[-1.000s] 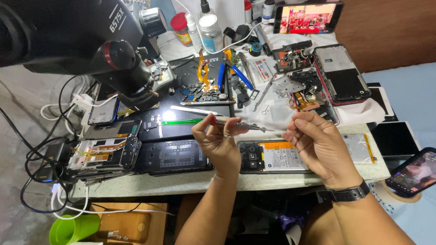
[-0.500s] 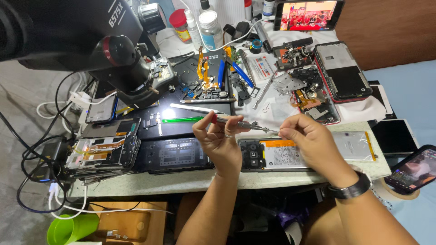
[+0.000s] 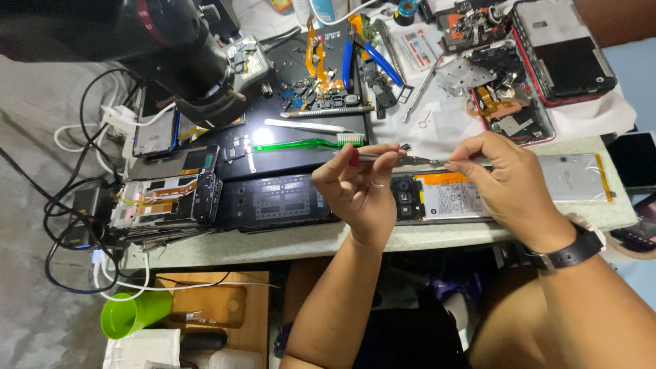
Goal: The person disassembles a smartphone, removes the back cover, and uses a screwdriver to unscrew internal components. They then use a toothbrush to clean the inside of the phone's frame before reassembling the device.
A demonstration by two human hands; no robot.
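My left hand [image 3: 359, 188] and my right hand [image 3: 509, 181] are raised over the front edge of a crowded repair bench. Between them runs a thin metal tool, tweezers [image 3: 403, 160] by the look of it. The left fingers pinch its left end and the right fingers pinch its right end. Just under the hands lies an opened phone [image 3: 437, 198] with an orange-topped battery showing. A green toothbrush [image 3: 307, 144] rests on the dark mat behind the left hand. A black watch sits on my right wrist.
A black microscope head [image 3: 171, 48] hangs over the bench's left. Opened phones [image 3: 167, 205] are stacked at the left edge, cables [image 3: 75, 225] trail off it. Blue-handled pliers [image 3: 372, 58], loose parts and a red-framed phone [image 3: 564, 51] lie behind. A green cup [image 3: 133, 316] stands below.
Both hands stay together on the thin tool and shift slightly. The view has moved closer and lower over the bench.
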